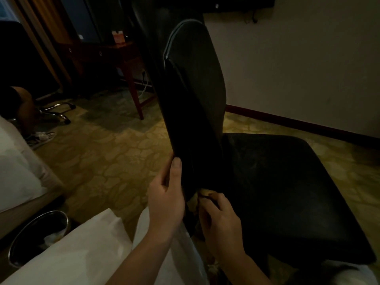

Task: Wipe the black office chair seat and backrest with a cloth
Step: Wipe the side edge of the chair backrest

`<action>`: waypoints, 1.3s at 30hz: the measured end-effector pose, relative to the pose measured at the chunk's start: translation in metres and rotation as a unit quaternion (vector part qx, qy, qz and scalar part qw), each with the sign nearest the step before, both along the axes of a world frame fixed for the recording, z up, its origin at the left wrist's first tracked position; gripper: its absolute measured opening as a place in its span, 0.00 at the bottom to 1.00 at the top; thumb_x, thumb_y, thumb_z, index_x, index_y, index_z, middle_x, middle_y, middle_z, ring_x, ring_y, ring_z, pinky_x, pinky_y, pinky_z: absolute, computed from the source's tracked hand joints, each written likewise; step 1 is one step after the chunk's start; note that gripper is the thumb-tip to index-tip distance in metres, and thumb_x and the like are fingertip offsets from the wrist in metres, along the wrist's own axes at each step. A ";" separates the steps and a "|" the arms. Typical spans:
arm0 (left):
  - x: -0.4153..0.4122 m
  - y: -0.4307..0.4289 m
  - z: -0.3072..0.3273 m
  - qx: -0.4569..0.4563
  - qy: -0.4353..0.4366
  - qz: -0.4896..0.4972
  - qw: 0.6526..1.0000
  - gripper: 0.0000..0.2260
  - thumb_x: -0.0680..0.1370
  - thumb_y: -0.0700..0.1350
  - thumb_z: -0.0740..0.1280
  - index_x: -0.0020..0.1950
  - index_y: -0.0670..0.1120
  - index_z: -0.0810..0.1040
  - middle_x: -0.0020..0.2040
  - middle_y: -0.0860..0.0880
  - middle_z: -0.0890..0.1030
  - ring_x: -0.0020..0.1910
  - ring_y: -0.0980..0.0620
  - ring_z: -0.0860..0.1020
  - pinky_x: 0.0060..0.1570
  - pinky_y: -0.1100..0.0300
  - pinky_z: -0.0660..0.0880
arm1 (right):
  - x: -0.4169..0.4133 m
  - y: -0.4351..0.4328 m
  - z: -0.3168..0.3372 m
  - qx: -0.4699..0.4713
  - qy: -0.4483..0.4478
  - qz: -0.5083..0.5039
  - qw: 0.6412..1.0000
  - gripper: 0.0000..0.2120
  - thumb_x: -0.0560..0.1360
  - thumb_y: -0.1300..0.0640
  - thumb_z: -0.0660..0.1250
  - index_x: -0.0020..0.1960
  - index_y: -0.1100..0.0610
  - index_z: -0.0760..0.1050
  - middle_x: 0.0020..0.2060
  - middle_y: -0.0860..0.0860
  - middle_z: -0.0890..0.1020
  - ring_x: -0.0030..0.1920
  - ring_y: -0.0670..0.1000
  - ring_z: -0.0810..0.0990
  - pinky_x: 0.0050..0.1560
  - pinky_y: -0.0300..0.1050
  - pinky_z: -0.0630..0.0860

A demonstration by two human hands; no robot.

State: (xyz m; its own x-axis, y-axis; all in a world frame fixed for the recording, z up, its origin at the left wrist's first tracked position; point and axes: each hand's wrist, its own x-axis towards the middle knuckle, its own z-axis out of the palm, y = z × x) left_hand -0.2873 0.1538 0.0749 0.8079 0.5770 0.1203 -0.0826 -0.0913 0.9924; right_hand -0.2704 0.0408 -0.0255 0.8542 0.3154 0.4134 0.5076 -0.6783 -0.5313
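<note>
The left hand (166, 202) gripped the lower edge of the backrest (195, 99), bracing the chair. The right hand (220, 221) pinched a bunched yellowish cloth (198, 197) at the crease where backrest met seat (287, 192). With a firm brace, pressing the cloth along that crease before sweeping outward would likely clean best.

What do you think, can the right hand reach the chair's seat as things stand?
Probably yes. The right hand, pinching the cloth, sits at the back edge of the seat by the backrest, and the seat beside it looks bare.
</note>
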 end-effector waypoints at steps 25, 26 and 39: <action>-0.001 -0.002 0.001 0.001 -0.016 -0.014 1.000 0.23 0.76 0.64 0.59 0.69 0.57 0.75 0.61 0.62 0.81 0.61 0.63 0.78 0.63 0.57 0.76 | -0.004 0.006 -0.001 0.097 0.052 -0.028 0.994 0.15 0.76 0.58 0.68 0.62 0.49 0.79 0.58 0.42 0.75 0.53 0.43 0.78 0.50 0.37 0.78; 0.000 -0.002 0.000 0.001 -0.017 -0.013 1.000 0.23 0.76 0.64 0.59 0.69 0.58 0.75 0.61 0.62 0.80 0.61 0.63 0.77 0.63 0.57 0.75 | -0.003 0.008 0.006 0.130 0.054 -0.027 0.990 0.14 0.77 0.58 0.68 0.62 0.49 0.79 0.57 0.41 0.74 0.53 0.42 0.77 0.50 0.37 0.78; 0.000 -0.001 0.000 0.003 -0.013 -0.013 1.000 0.24 0.77 0.63 0.59 0.69 0.56 0.75 0.62 0.61 0.80 0.62 0.63 0.77 0.64 0.56 0.75 | 0.001 0.007 -0.008 0.085 -0.005 -0.013 0.996 0.13 0.77 0.54 0.66 0.60 0.50 0.78 0.58 0.47 0.76 0.50 0.46 0.80 0.41 0.38 0.80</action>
